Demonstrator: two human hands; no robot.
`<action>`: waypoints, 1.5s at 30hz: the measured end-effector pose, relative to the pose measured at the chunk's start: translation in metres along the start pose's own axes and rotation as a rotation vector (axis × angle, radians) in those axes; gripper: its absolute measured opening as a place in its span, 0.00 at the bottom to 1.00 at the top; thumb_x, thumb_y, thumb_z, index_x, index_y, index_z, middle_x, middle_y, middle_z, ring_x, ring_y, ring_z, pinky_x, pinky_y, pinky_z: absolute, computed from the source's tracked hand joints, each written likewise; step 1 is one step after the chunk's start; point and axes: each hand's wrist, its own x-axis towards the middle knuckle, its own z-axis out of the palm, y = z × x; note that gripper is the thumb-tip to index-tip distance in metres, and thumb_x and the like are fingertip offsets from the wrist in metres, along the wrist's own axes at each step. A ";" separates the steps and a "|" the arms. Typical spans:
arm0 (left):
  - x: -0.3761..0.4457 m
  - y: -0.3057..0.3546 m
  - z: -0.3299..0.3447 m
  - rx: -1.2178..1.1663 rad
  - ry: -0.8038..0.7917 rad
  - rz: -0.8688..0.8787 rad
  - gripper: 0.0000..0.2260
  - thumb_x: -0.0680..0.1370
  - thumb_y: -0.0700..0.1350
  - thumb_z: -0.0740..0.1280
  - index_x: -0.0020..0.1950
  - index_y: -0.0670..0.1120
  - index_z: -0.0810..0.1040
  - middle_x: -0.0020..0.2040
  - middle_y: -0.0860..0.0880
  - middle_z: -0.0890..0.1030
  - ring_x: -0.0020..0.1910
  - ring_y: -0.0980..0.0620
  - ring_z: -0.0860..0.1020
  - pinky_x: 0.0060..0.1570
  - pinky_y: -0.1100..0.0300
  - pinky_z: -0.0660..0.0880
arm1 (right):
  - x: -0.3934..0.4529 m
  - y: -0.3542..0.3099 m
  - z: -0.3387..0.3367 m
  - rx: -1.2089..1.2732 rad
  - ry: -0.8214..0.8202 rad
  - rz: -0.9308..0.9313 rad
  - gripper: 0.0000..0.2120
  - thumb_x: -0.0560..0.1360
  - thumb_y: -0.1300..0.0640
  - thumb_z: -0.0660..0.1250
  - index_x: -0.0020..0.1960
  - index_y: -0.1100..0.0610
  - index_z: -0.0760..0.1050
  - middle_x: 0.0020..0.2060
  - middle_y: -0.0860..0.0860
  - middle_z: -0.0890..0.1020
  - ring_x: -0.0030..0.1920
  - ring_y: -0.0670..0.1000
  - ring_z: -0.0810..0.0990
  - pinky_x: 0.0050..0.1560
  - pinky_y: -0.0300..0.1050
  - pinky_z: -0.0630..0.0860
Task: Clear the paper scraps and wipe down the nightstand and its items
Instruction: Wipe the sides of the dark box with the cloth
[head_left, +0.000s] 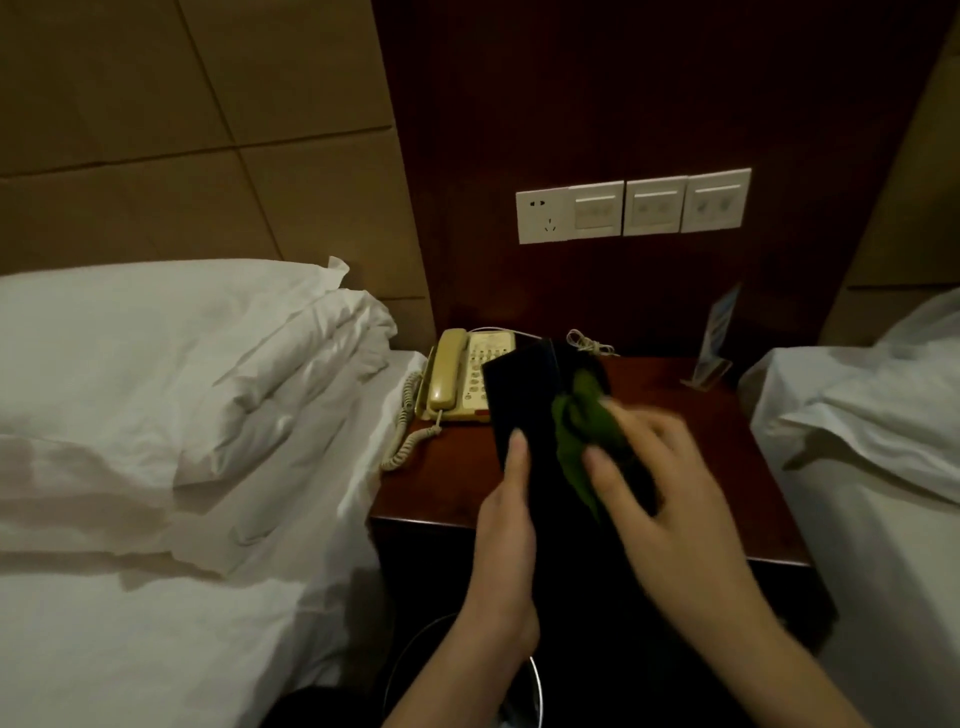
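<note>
Wiping is under way at centre frame: the left hand (506, 514) grips a dark folder (524, 410) above the nightstand (691, 447), while the right hand (660, 467) presses a green cloth (576, 415) onto it. The folder's long axis runs from lower centre toward the phone (462, 376). Next likely comes turning it over to wipe the rest.

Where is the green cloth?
The green cloth is under the right hand, pressed on the dark folder held by the left hand, above the nightstand.

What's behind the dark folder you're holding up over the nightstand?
The dark folder covers the right part of the beige telephone; its handset and some keys show. A bundled cord peeks above. The nightstand top directly behind is hidden.
</note>
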 end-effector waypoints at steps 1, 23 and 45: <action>0.004 0.000 0.000 -0.024 0.012 -0.001 0.26 0.79 0.66 0.63 0.65 0.50 0.85 0.64 0.43 0.85 0.65 0.43 0.83 0.73 0.39 0.71 | -0.016 0.004 0.003 0.029 -0.007 0.013 0.22 0.78 0.35 0.60 0.71 0.34 0.70 0.63 0.36 0.71 0.65 0.41 0.73 0.65 0.48 0.75; 0.068 0.008 0.070 0.242 0.094 -0.171 0.31 0.83 0.67 0.57 0.80 0.52 0.69 0.73 0.48 0.76 0.66 0.48 0.78 0.69 0.51 0.73 | -0.018 0.063 -0.008 -0.248 0.042 -0.048 0.28 0.71 0.39 0.63 0.70 0.25 0.63 0.59 0.37 0.72 0.47 0.48 0.79 0.57 0.27 0.66; 0.130 -0.048 0.106 0.515 -0.178 -0.255 0.36 0.78 0.77 0.49 0.78 0.59 0.71 0.73 0.56 0.77 0.73 0.53 0.74 0.77 0.49 0.65 | -0.007 0.144 -0.047 -0.136 -0.006 0.453 0.23 0.68 0.34 0.66 0.64 0.29 0.74 0.60 0.37 0.81 0.60 0.38 0.78 0.62 0.46 0.75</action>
